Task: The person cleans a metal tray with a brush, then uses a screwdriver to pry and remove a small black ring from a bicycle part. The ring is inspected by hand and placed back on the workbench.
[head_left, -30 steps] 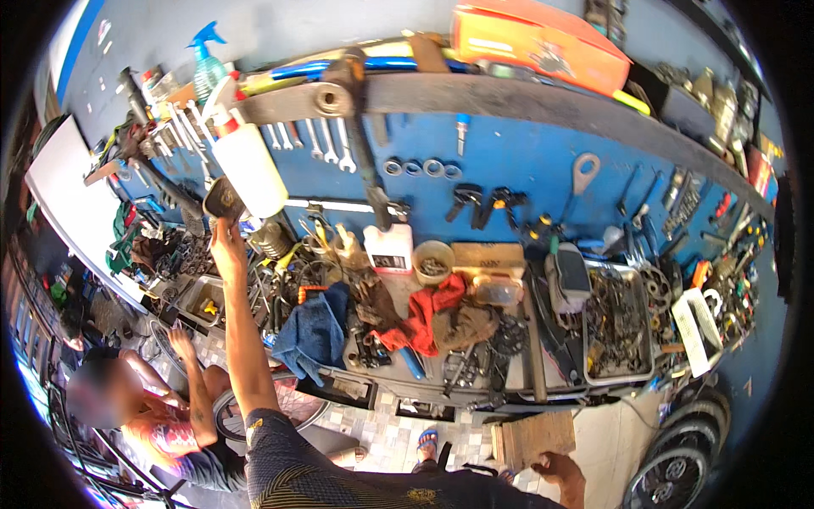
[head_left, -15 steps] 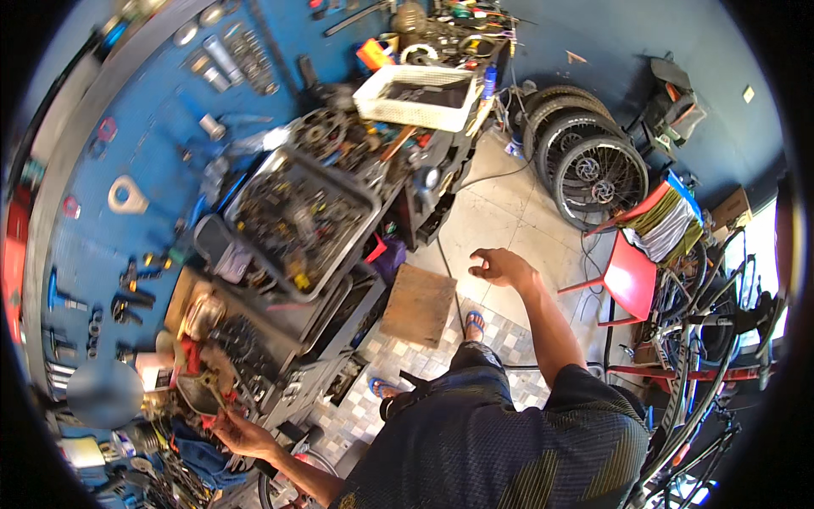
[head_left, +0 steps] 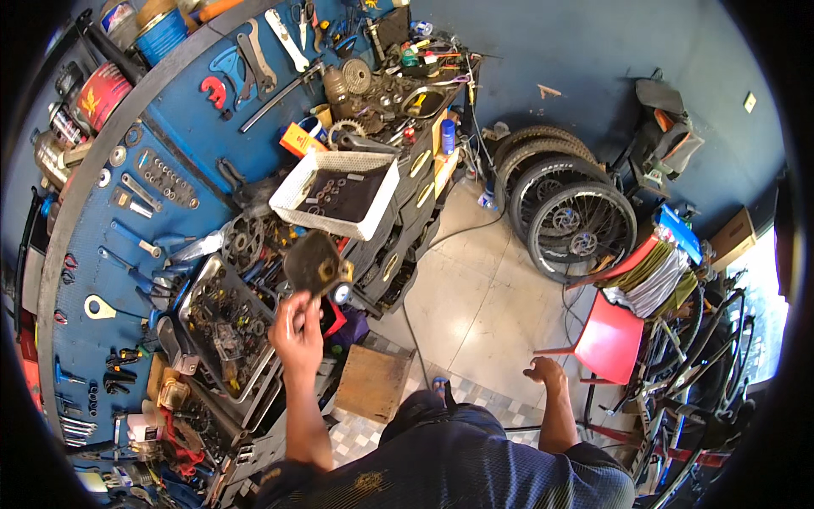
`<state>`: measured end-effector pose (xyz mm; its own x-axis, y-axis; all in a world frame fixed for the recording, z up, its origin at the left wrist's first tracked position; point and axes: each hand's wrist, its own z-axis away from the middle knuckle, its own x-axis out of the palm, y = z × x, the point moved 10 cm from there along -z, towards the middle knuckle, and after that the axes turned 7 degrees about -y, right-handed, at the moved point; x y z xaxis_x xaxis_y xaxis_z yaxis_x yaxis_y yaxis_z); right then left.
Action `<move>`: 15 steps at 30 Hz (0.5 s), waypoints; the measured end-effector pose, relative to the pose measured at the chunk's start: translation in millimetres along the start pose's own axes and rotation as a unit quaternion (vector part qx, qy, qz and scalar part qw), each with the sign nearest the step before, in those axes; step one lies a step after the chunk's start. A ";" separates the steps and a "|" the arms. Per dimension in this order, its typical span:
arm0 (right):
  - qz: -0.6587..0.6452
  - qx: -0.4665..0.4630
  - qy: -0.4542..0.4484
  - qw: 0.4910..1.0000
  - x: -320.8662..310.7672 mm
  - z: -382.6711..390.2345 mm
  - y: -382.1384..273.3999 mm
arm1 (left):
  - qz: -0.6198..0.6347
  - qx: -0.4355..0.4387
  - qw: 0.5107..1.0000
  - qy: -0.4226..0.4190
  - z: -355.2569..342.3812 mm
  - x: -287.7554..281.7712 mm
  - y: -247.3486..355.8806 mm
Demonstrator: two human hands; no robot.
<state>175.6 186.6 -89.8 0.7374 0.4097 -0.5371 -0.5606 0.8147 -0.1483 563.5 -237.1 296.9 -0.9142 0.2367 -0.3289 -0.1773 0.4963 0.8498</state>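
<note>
I listed one dark dish (head_left: 306, 257), pinched at its rim by my left hand (head_left: 298, 332), seemingly above the table's (head_left: 270, 450) front edge, liable to shed its brass-coloured piece (head_left: 326, 271) if tilted; right hand (head_left: 548, 371) empty, fingers parted.

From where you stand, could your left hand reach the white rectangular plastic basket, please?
Probably yes: the left hand holds a dark rounded dish, but the way to the basket looks free.
</note>
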 end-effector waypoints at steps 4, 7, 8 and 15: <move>-0.069 -0.051 0.052 0.995 -70.0 -2.7 -17.6 | 0.044 0.049 0.998 -0.011 -114.9 44.0 5.0; -0.123 -0.091 0.097 0.983 -132.1 -7.9 -35.8 | -0.035 0.088 0.995 0.002 -215.1 67.9 4.9; -0.128 -0.095 0.113 0.981 -151.3 -13.9 -39.1 | -0.072 0.119 0.990 -0.004 -251.9 76.4 6.0; -0.055 -0.054 0.101 0.992 -262.8 -124.5 -36.6 | -0.087 0.076 0.990 0.087 -470.9 121.0 -71.4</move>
<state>-44.6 -2.0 -46.6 0.7117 0.2213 -0.6667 -0.5267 0.7961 -0.2980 293.9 -637.2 390.4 -0.9260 -0.0030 -0.3774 -0.2916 0.6406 0.7103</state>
